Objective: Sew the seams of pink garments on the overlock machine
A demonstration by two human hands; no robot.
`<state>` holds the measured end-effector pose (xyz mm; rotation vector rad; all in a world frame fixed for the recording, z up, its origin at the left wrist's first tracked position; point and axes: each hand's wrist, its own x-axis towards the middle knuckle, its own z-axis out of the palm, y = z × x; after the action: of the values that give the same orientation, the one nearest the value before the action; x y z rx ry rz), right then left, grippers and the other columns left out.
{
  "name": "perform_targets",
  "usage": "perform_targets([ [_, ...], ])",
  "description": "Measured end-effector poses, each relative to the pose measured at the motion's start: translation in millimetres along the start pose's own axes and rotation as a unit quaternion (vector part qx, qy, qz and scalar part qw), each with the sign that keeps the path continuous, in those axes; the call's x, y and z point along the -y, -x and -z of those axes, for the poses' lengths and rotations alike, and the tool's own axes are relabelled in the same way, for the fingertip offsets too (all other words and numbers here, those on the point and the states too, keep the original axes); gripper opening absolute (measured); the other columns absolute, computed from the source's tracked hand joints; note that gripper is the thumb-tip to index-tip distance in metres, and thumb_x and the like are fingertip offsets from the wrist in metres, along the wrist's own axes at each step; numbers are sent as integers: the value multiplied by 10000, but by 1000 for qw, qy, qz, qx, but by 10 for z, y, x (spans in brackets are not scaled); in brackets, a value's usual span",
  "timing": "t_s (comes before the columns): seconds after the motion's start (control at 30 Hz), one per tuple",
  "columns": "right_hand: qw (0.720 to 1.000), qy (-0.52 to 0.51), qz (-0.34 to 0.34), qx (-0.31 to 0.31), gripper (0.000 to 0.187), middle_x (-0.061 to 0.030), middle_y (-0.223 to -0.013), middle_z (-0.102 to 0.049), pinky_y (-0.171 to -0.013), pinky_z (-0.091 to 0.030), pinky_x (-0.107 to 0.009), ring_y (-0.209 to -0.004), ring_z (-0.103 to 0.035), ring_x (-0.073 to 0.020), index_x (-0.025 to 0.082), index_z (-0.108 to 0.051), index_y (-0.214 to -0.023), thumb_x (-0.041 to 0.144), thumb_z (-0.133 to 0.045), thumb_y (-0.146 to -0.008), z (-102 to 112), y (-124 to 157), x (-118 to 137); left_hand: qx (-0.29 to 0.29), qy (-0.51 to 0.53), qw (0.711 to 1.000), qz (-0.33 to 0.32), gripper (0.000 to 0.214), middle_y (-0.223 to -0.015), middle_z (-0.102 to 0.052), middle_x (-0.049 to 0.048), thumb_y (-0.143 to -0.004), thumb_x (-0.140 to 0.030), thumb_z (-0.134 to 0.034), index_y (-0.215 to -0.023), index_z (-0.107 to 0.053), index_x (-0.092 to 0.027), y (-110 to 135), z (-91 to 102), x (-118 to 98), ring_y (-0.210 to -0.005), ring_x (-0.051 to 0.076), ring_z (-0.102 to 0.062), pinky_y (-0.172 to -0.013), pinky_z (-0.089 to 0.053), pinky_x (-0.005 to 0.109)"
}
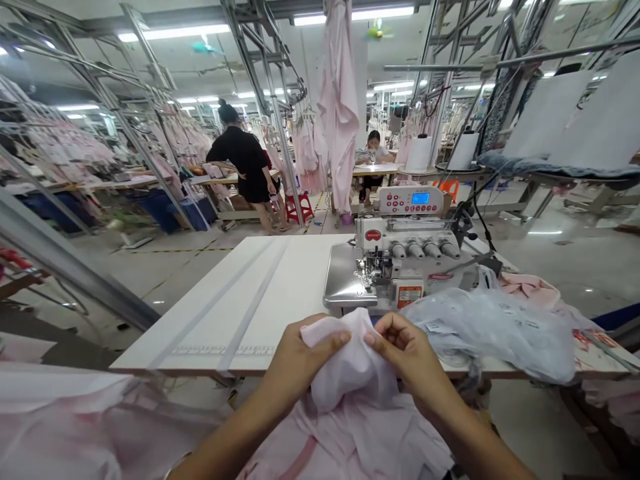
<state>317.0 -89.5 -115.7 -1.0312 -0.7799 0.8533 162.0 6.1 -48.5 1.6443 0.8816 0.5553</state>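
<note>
- The left hand (300, 363) is closed in a pinch, with its thumb and fingers gripping a fold of pale pink fabric (345, 357) from the left.
- The right hand (407, 350) is also curled into a pinch on the same fold from the right, its fingertips (373, 339) pressed against the cloth.
- The two hands are close together, just above the near edge of the desk (240, 313), with the fold bunched up between them.
- The fold rises from a pink garment (345, 443), which spreads out below the hands, in front of the desk.
- More pink cloth (65, 420) lies at the lower left, nearer the left forearm.
- An overlock sewing machine (400, 260) stands on the desk, just ahead of the hands, with its control panel (410, 200) raised behind it.
- Two grey strips (250, 300) run lengthwise along the white desktop, left of the machine, and a printed measuring scale (225, 350) runs along its near edge.
- A translucent plastic bag (490, 333) with small printed labels lies right of the right hand, with pink cloth (527, 288) beyond it.
- White thread cones (419, 153) stand behind the machine.
- Farther off, a co-worker in black (245, 160) stands at a desk, another person (374, 160) sits at work, and pink garments (340, 100) hang from overhead rails.
</note>
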Motion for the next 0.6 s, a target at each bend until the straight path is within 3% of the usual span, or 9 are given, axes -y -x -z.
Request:
perform_targets([
  [0.07, 997, 45, 61, -30, 252, 2, -731, -579, -596, -417, -217, -675, -531, -145, 181, -609, -734, 350, -761, -843, -15, 40, 16, -22, -41, 999, -20, 360, -664, -607, 5, -703, -491, -757, -746, -673, -144, -4, 78, 0, -621, 130, -522, -555, -391, 204],
  [0.13, 978, 119, 168, -30, 146, -32, -821, -628, -704, -477, -247, -784, -592, -175, 190, -644, -785, 246, -664, -918, -83, 128, 5, -58, -51, 997, -20, 327, -685, -612, 0, -715, -471, -731, -766, -667, -155, 4, 140, 28, -648, 133, -531, -573, -394, 200],
  [0.23, 914, 227, 318, 107, 215, -99, -987, -686, -842, -520, -292, -943, -644, -213, 189, -669, -1014, 85, -488, -963, -260, 283, -90, -75, 42, 994, 61, 292, -686, -605, -16, -659, -386, -741, -831, -657, -166, 50, 177, 103, -610, 118, -513, -552, -380, 193],
  [0.3, 879, 262, 348, 194, 309, -133, -1041, -704, -846, -545, -306, -969, -665, -230, 169, -646, -1125, 50, -410, -964, -379, 347, -192, -56, 153, 976, 146, 316, -713, -628, 6, -612, -352, -732, -845, -663, -150, 92, 190, 157, -620, 130, -538, -568, -411, 212],
  [0.37, 877, 272, 337, 210, 324, -134, -1039, -719, -824, -559, -312, -949, -683, -234, 166, -644, -1132, 61, -380, -978, -471, 367, -301, -47, 205, 959, 189, 320, -730, -645, 32, -612, -377, -729, -811, -667, -134, 123, 227, 205, -651, 148, -564, -597, -438, 232],
  [0.43, 887, 272, 318, 196, 307, -117, -1032, -733, -810, -560, -322, -922, -694, -233, 177, -645, -1134, 88, -388, -991, -547, 375, -408, -39, 151, 969, 190, 343, -676, -626, 16, -604, -411, -771, -778, -663, -136, 131, 304, 246, -606, 135, -535, -564, -409, 223],
  [0.5, 891, 273, 314, 183, 288, -106, -1011, -746, -800, -556, -325, -902, -701, -232, 183, -650, -1121, 123, -395, -1003, -631, 398, -510, -16, 31, 986, 165, 349, -616, -592, -13, -574, -400, -819, -745, -656, -143, 117, 412, 278, -554, 112, -484, -523, -350, 204],
  [0.6, 864, 213, 387, 241, 331, -50, -807, -757, -686, -543, -249, -720, -702, -180, 212, -672, -985, 247, -350, -1051, -778, 440, -612, -9, -129, 986, 102, 268, -643, -628, -3, -607, -366, -800, -694, -660, -154, 78, 574, 293, -614, 133, -535, -574, -382, 207],
])
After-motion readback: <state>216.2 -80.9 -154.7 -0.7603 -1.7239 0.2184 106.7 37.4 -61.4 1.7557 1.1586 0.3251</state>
